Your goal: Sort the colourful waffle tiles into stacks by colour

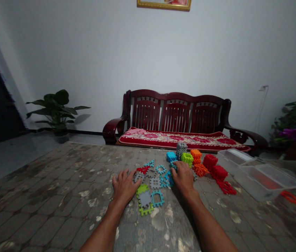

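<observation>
My left hand [124,184] rests palm down on the table with its fingers spread, its thumb beside a grey interlocking plastic tile [138,177]. My right hand [184,175] is bent over the blue tiles, fingers curled and thumb close to a blue tile [173,163]; its fingertips are partly hidden. Between the hands lie a grey window tile [155,183], a red piece [143,169], a blue triangle [150,163] and several blue frames. Nearer to me, a solid grey tile [144,199] overlaps green tiles [146,211], with a blue arch-shaped frame [158,198] alongside.
Behind my right hand stand stacks of grey [181,149], green [187,159], orange [196,156] and red tiles [210,161]. Clear plastic boxes [271,176] sit at the right, near an orange item [291,197]. A wooden bench [176,115] stands beyond the patterned tablecloth [66,189].
</observation>
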